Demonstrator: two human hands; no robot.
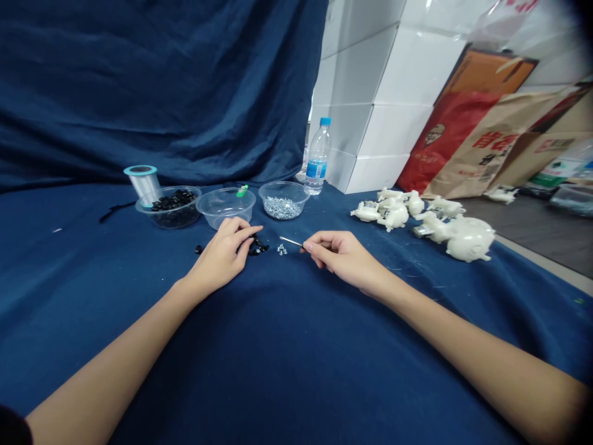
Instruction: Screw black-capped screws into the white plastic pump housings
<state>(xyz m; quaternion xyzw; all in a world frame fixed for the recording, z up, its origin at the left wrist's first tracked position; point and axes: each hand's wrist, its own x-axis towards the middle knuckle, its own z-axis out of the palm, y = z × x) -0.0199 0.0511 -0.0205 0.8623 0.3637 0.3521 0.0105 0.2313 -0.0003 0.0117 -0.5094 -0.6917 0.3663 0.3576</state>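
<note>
My right hand (338, 256) is shut on a small screwdriver (291, 241), whose thin metal shaft points left. Its tip is just above a little pile of silver screws (281, 250) on the blue cloth (296, 346). My left hand (222, 253) is a short way left of the screws, with its fingers curled close together. Small black parts (256, 248) lie just beyond its fingertips, partly hidden by them. More black bits (199, 250) lie to the left of the hand. Whether its fingers pinch anything is too small to tell.
Clear plastic bowls hold black parts (169, 207) and silver screws (281, 200), beside a third bowl (225, 206) and a spool of clear line (143, 184). White plastic figures (447, 232) lie at right. Behind stand a water bottle (317, 157) and paper bags (486, 145).
</note>
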